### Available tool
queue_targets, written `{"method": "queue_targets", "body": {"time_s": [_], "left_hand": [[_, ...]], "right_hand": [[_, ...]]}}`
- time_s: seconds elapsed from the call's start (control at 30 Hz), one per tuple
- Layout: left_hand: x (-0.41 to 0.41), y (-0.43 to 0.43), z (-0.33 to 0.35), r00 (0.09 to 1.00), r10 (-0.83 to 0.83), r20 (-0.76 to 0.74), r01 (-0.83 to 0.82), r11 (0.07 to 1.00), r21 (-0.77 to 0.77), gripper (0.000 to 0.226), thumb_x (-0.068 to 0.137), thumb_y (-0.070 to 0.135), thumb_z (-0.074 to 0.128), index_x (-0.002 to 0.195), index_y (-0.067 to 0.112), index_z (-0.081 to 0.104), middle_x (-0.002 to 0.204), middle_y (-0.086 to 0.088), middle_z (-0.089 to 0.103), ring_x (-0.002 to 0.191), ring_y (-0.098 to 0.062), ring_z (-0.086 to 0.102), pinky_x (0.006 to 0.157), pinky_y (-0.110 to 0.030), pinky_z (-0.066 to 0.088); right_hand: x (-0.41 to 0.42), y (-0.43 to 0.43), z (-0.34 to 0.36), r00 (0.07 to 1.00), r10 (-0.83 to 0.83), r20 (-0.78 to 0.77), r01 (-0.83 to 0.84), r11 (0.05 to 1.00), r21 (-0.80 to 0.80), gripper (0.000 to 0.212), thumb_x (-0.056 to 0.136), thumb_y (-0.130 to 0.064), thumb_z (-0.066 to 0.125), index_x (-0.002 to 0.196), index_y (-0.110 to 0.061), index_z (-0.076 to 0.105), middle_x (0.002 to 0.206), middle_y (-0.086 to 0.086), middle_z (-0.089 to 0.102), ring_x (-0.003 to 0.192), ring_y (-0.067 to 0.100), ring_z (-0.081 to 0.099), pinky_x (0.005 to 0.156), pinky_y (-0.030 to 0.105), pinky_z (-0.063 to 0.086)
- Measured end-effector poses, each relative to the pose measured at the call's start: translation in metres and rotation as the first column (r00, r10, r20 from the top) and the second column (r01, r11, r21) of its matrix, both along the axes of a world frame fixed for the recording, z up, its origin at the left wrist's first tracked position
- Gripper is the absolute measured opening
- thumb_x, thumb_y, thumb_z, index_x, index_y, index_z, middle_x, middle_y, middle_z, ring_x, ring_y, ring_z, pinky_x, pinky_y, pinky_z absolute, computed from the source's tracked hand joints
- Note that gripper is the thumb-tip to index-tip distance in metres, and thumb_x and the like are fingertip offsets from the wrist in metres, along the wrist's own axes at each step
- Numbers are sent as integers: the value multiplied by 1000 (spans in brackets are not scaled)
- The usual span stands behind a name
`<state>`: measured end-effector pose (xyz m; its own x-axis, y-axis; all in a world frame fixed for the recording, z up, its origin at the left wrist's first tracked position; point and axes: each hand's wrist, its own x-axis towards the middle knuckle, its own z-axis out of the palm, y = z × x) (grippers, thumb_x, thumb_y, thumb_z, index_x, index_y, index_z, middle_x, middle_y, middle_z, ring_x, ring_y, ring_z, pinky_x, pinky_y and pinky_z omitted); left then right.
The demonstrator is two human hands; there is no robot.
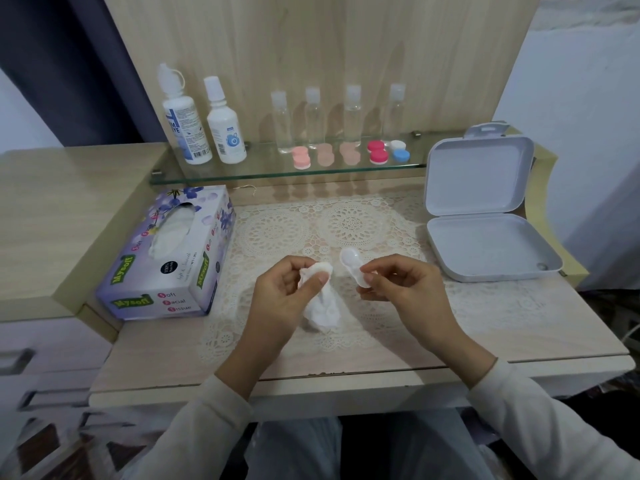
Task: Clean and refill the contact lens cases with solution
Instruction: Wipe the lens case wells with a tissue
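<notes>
**Uncapped lens case pinched over the lace mat**

Your right hand [405,289] pinches the lens case [351,268] by its near well, thumb and fingertips closed on it, while the far well sticks out toward the back. The case is clear with both caps off, and you hold it above the near middle of the lace mat [277,233], not touching it. Whether any liquid sits in the wells cannot be told. Just left of the case, your left hand [284,292] grips a crumpled tissue [323,311]. One end is bunched at your fingertips and the rest hangs down toward the mat. Tissue and case are near each other but apart.

Along the mat's left edge lies a tissue box [166,265], with white tissue showing in its oval slot. At the mat's far right a white hinged box [485,247] lies open, its lid standing up behind the tray.

Behind the mat runs a glass shelf [263,173]. From its left end it carries:
- a large solution bottle [185,129] and a small solution bottle [225,133], both opaque white, so their fill is hidden;
- four clear bottles [281,128] with pale caps, their fill too faint to judge;
- in front of those, capped cases: a pink case [301,159], two peach cases [325,154], a red case [377,152] and a white-and-blue case [400,150].
</notes>
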<state>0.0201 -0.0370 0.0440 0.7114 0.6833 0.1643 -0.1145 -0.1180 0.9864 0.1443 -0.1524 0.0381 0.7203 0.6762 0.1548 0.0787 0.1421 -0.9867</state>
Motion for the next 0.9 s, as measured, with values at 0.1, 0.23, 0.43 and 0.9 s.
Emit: {"method": "queue_targets", "body": {"time_s": [0.1,0.23,0.43,0.9], "left_hand": [[-1,5,1,997,-61,-46,59,998,-38,11,75,6,66,85,7,67,75,4,69,71,-4,62,66,-12,47],[1,7,1,991,-73,-108,66,995,-70,17,76,6,67,92,-1,70,85,-7,71,76,-9,66,67,-13,48],[9,9,-5,975,71,-212,-61,997,54,10,69,8,75,70,15,68,85,2,67,74,-4,62,66,-13,48],[12,0,-2,977,-44,-210,53,998,37,18,79,1,66,79,18,72,83,2,71,76,-12,68,70,-21,54]], "right_hand": [[3,0,-1,1000,11,20,-9,998,-63,28,78,12,61,90,-12,59,73,18,58,66,33,67,65,37,58],[4,-1,-1,995,33,93,-22,993,-119,22,78,12,61,83,-10,63,70,3,63,59,21,65,62,30,56],[2,-1,-2,992,57,117,-40,990,-138,19,82,7,61,85,-12,66,72,15,66,55,16,63,60,24,54],[-6,2,0,993,49,106,-33,989,-147,24,83,5,59,82,-17,67,79,16,70,63,21,69,65,32,58]]}}
